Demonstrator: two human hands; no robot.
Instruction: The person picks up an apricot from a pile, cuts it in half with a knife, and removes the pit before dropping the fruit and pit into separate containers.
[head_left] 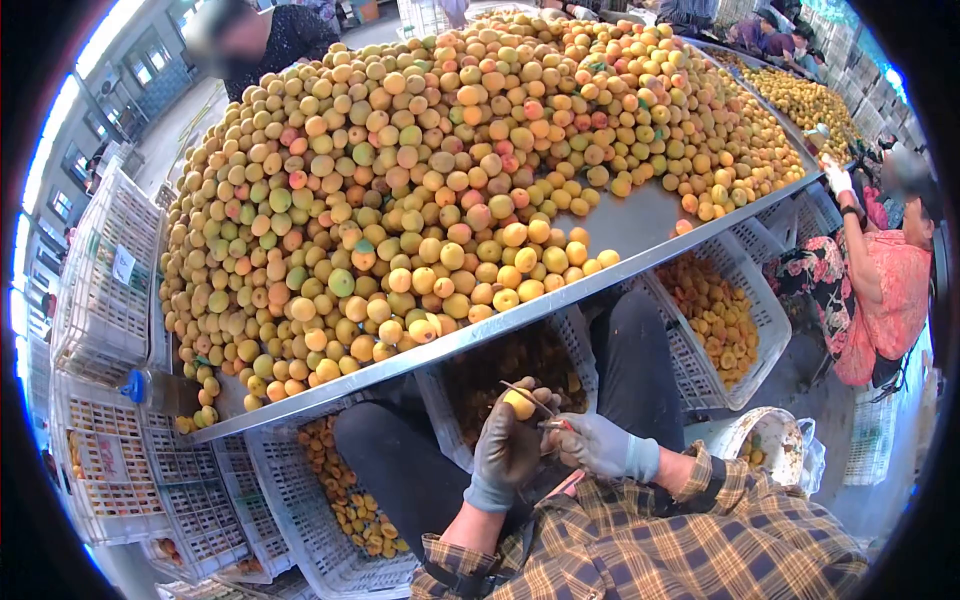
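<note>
My left hand (507,452), in a grey-and-dark work glove, has its fingers wrapped round a yellow apricot (519,404). Close beside it, my gloved right hand (603,447) is closed on a small knife (562,425) with a red handle. Its thin blade appears to reach across to the apricot; whether it cuts in cannot be told. Both hands are above a crate (432,408) between my knees, with dark contents in shade. Just beyond, a large heap of whole apricots (400,190) covers a metal table (640,215).
The table's raised metal edge (480,330) runs in front of my knees. Crates of split apricots stand left (275,480) and right (765,300) of my legs. A white bucket (800,440) is near my right elbow. Stacked crates (105,290) rise at left; a co-worker (880,270) sits at right.
</note>
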